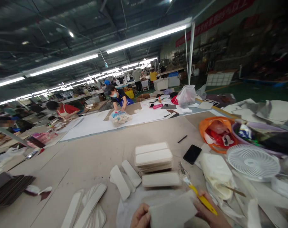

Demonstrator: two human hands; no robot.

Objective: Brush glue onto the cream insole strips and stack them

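Note:
My left hand (141, 217) is closed on the left edge of a flat pale-grey panel (173, 211), fingers and thumb pinching it at the bottom of the view. At the panel's right side, my right hand (211, 213) is closed around a brush (204, 200) with a yellow handle and a pale tip pointing up and away. That hand also appears to touch the panel's right edge; part of it is hidden. Just beyond lie a small stack of pale strips (161, 180) and a taller stack of rounded pale pieces (153, 155). Metal scissors (184, 171) rest near the brush tip.
Loose pale strips (121, 182) and fanned strips (90, 202) lie to the left. On the right are a black phone (192, 154), a cut white jug (216, 167), a white fan grille (253, 163) and an orange basket (202, 126). A co-worker (121, 98) handles a plastic bag across the table.

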